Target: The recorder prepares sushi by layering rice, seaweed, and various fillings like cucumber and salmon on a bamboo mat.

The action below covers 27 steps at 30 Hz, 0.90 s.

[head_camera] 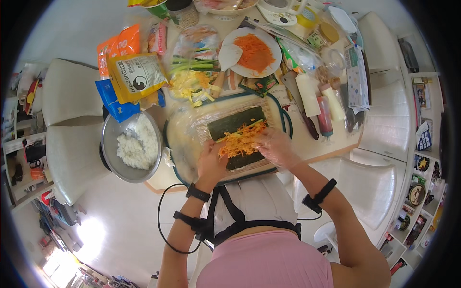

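A nori sheet (236,122) lies on plastic film over a bamboo mat (203,130), all on a green-rimmed cutting board (185,122). Across the nori's middle runs an orange and yellow shredded filling (240,141) with a green strip along its far side. At the filling's left end is my left hand (212,160), its fingertips partly hidden. My right hand (275,147), in a clear plastic glove, touches the filling's right end with bent fingers. Whether either hand grips any filling cannot be told.
Left of the board stands a steel bowl (104,147) of cooked rice (137,144). Beyond lie a plate (276,54) of shredded carrot (254,52), a white paddle (229,57), egg and cucumber strips (194,64), and food bags (137,77). A knife (299,99) and squeeze bottles (308,95) lie at the right.
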Each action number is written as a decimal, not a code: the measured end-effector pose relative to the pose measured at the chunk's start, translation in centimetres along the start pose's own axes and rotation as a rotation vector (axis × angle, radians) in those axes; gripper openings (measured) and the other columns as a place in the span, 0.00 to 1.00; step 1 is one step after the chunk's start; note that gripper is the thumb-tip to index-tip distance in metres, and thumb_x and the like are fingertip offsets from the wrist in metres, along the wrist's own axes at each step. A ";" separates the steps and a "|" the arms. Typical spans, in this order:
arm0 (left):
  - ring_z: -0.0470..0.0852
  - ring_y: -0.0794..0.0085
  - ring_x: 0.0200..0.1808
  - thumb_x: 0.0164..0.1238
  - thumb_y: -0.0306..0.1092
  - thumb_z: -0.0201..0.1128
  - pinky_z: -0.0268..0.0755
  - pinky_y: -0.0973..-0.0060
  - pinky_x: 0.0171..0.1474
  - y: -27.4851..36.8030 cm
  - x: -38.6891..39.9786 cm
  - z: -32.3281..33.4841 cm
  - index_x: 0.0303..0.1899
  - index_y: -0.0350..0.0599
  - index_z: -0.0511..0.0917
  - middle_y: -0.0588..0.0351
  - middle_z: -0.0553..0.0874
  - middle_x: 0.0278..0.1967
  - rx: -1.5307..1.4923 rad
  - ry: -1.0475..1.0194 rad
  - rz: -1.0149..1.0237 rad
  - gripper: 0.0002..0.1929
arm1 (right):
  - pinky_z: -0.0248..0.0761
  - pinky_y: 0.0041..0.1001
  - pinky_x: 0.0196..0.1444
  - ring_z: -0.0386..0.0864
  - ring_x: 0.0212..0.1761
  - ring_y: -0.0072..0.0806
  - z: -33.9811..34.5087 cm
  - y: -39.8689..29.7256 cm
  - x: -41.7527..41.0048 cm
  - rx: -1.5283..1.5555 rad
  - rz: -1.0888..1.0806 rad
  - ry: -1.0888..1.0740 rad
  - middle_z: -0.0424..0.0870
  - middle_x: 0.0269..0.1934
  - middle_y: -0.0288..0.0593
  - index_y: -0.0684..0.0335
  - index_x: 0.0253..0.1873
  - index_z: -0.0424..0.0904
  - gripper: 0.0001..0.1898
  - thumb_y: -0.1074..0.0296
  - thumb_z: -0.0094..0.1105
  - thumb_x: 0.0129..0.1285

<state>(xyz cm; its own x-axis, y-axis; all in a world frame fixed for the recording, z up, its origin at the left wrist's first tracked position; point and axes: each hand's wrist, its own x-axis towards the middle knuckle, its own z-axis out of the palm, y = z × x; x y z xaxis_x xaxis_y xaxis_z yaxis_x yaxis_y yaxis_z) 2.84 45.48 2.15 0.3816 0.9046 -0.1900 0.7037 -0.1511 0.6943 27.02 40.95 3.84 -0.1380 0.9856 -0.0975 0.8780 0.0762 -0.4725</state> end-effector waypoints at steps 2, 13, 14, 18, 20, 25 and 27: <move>0.82 0.64 0.37 0.59 0.33 0.69 0.77 0.67 0.41 -0.5 -0.5 -0.6 0.49 0.50 0.83 0.53 0.78 0.50 0.000 -0.016 -0.024 0.15 | 0.73 0.37 0.49 0.79 0.45 0.39 0.7 -0.6 0.9 -0.025 -0.051 0.040 0.81 0.40 0.39 0.51 0.44 0.83 0.11 0.64 0.67 0.55; 0.81 0.67 0.35 0.59 0.33 0.71 0.77 0.70 0.39 -1.4 -0.3 -0.4 0.48 0.49 0.83 0.55 0.80 0.48 0.020 0.070 0.012 0.15 | 0.72 0.33 0.52 0.78 0.48 0.35 2.7 -0.6 2.9 -0.252 -0.145 -0.027 0.80 0.40 0.40 0.56 0.41 0.79 0.12 0.58 0.62 0.53; 0.81 0.65 0.37 0.58 0.33 0.71 0.77 0.70 0.40 -1.1 0.1 -0.2 0.47 0.49 0.84 0.55 0.79 0.47 0.033 0.104 0.104 0.14 | 0.72 0.33 0.52 0.78 0.49 0.35 2.1 -0.9 2.9 -0.215 -0.152 -0.027 0.80 0.41 0.40 0.56 0.41 0.79 0.13 0.57 0.63 0.53; 0.80 0.62 0.47 0.52 0.32 0.72 0.74 0.66 0.48 1.9 1.9 0.2 0.42 0.51 0.85 0.57 0.78 0.46 0.055 0.045 0.253 0.13 | 0.71 0.33 0.53 0.77 0.49 0.35 0.7 -1.6 2.4 -0.121 -0.146 -0.048 0.80 0.42 0.40 0.56 0.42 0.79 0.12 0.58 0.63 0.55; 0.79 0.63 0.47 0.51 0.32 0.72 0.72 0.67 0.48 2.4 2.5 0.6 0.40 0.50 0.86 0.58 0.78 0.44 0.077 0.042 0.287 0.12 | 0.71 0.33 0.53 0.77 0.49 0.36 0.5 -1.8 2.3 -0.107 -0.164 -0.017 0.80 0.42 0.40 0.56 0.43 0.80 0.12 0.59 0.62 0.56; 0.77 0.65 0.46 0.51 0.31 0.72 0.68 0.67 0.47 2.7 3.0 1.2 0.35 0.48 0.86 0.58 0.76 0.43 0.095 0.054 0.332 0.08 | 0.70 0.35 0.54 0.77 0.51 0.36 -0.1 -1.1 2.3 -0.086 -0.174 -0.001 0.81 0.42 0.40 0.55 0.45 0.81 0.11 0.60 0.61 0.59; 0.77 0.64 0.47 0.52 0.31 0.71 0.68 0.67 0.47 2.5 3.0 1.1 0.37 0.47 0.86 0.57 0.76 0.45 0.141 0.038 0.316 0.09 | 0.73 0.37 0.50 0.79 0.48 0.39 0.0 -0.4 2.3 -0.110 -0.195 0.007 0.82 0.41 0.41 0.55 0.44 0.81 0.10 0.63 0.64 0.58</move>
<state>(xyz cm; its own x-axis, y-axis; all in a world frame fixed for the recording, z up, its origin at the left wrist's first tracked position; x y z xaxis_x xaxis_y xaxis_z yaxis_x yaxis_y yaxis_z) 6.45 47.35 2.57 0.5737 0.8177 0.0469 0.6309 -0.4777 0.6114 26.34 43.19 3.79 -0.3069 0.9517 -0.0072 0.8797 0.2808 -0.3838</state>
